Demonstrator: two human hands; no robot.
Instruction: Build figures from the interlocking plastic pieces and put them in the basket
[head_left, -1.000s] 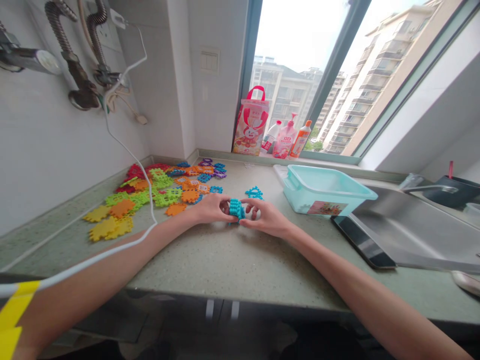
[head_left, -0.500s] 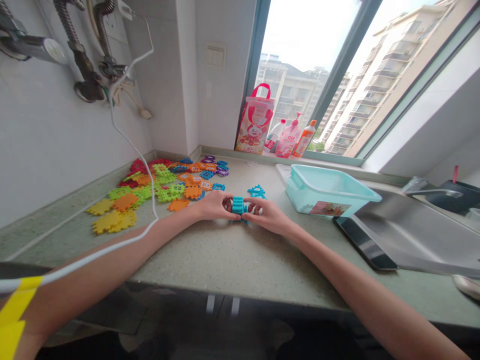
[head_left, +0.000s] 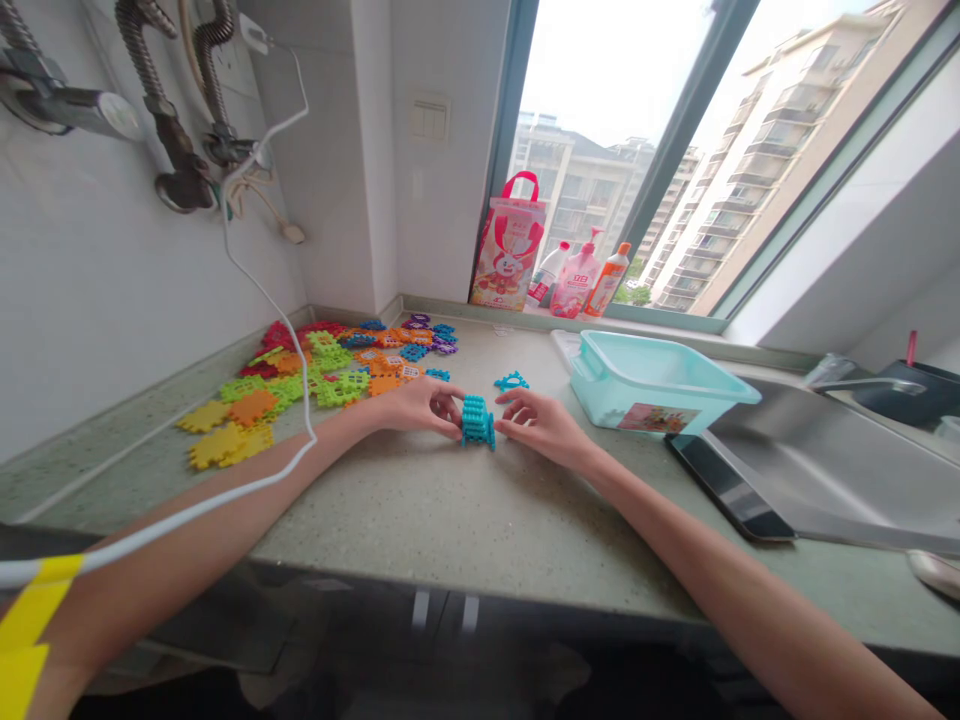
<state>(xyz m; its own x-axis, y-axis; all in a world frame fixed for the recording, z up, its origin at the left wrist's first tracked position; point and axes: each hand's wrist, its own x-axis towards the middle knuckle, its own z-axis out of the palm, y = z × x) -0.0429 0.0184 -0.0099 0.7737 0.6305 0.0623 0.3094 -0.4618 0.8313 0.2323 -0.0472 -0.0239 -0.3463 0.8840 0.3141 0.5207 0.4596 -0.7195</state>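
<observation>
Head view, stone countertop (head_left: 405,510) along a wall under a window, steel sink (head_left: 840,460) at the right end, teal plastic tub (head_left: 645,395) beside it near the back edge. Colored plastic interlocking pieces (head_left: 315,375) heaped toward the back left corner. Teal block stack (head_left: 477,421) sits mid-counter between the hands, closer to the back edge than the front. Left hand (head_left: 418,408) and right hand (head_left: 538,422) both relaxed, fingers loosely spread, no pinch, fingertips just beside the stack's two sides, contact hard to tell. Small teal piece (head_left: 511,381) lies flat just behind the right hand
</observation>
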